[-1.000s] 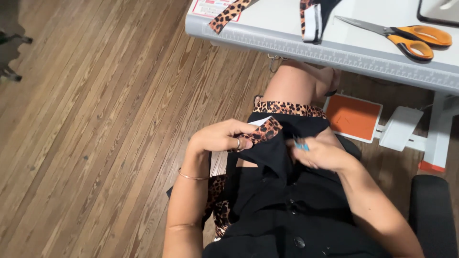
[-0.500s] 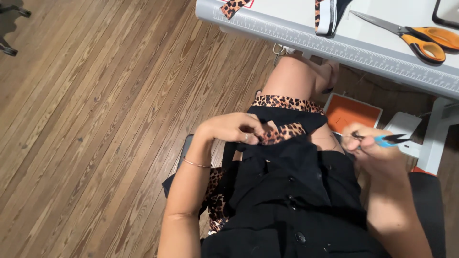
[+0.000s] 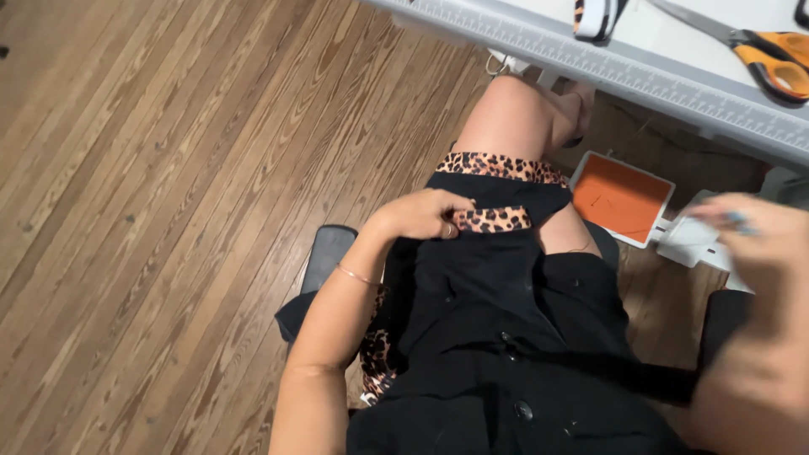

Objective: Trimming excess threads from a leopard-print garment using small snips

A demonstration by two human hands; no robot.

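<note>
A black garment with a leopard-print strip lies across my lap. My left hand pinches the garment at the left end of that strip, fingers closed on the cloth. My right hand is lifted off to the right and blurred. Its fingers are closed around a small blue tool, whose shape I cannot make out. A taut dark line runs from the garment towards the right hand.
A white table edge with a printed ruler crosses the top right, carrying orange-handled scissors and a folded trim piece. An orange pad in a white frame lies on the floor beside my bare knee. Wood floor spreads left.
My right hand has pulled away from the leopard strip, out to the right and upward, with the blue tool in it. My left hand has stayed pinched on the strip.
</note>
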